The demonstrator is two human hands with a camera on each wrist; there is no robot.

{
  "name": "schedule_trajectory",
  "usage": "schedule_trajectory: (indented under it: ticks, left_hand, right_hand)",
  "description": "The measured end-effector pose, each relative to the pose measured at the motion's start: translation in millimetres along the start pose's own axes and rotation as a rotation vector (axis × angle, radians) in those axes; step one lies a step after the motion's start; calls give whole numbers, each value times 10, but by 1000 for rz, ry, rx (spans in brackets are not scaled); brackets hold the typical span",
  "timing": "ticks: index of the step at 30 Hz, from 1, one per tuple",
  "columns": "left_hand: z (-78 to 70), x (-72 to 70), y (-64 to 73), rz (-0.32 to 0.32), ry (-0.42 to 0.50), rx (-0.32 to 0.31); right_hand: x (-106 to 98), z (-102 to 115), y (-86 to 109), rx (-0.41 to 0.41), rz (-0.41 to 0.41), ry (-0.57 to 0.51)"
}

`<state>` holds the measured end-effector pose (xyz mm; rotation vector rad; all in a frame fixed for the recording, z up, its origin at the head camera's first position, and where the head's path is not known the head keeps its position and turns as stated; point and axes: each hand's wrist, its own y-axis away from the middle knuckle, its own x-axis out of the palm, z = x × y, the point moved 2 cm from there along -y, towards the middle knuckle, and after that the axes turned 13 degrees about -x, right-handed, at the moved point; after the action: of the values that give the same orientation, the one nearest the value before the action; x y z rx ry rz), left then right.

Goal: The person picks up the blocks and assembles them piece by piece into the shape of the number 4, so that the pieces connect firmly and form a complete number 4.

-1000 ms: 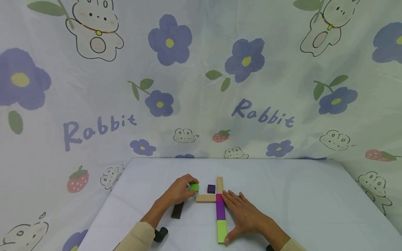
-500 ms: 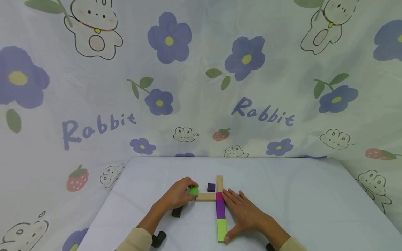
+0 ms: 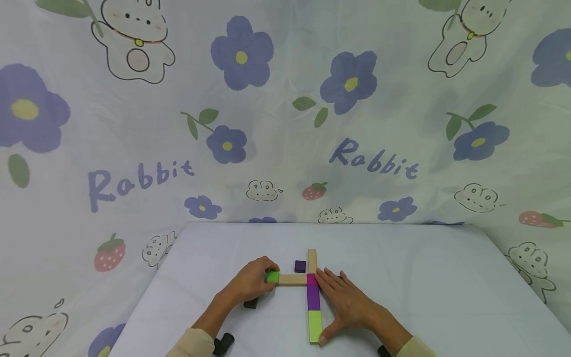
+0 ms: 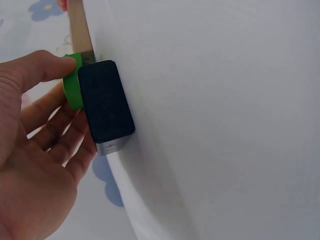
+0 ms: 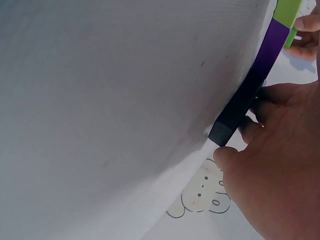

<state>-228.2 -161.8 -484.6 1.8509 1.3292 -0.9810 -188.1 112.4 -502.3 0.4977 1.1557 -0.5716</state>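
Note:
My left hand (image 3: 254,280) pinches a green block (image 3: 272,277) between thumb and fingers, right at the left end of a tan wooden block (image 3: 292,280). That tan block reaches a row of a magenta block (image 3: 311,279), a purple block (image 3: 314,297) and a light green block (image 3: 314,327), with a second tan block (image 3: 312,261) at the far end. My right hand (image 3: 350,307) lies along the row's right side, fingers straight, thumb at its near end. In the right wrist view a black bar (image 5: 239,107) lies by its fingers.
A dark purple cube (image 3: 300,267) sits beyond the sideways tan block. Partly covered by my left hand is a dark brown block (image 3: 251,303). A black device (image 3: 224,344) is by my left wrist. A printed curtain (image 3: 285,124) hangs behind the white table (image 3: 424,277).
My left hand has brought the green block toward me and slightly left, from beyond the sideways tan block to its left end. My right hand has stayed beside the row.

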Motion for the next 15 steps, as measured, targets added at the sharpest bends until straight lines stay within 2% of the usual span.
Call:
schedule_trajectory:
  ticks: [15]
  left_hand:
    - [38, 42, -14, 1, -16, 25]
  right_hand:
    - [-11, 11, 7, -5, -8, -8]
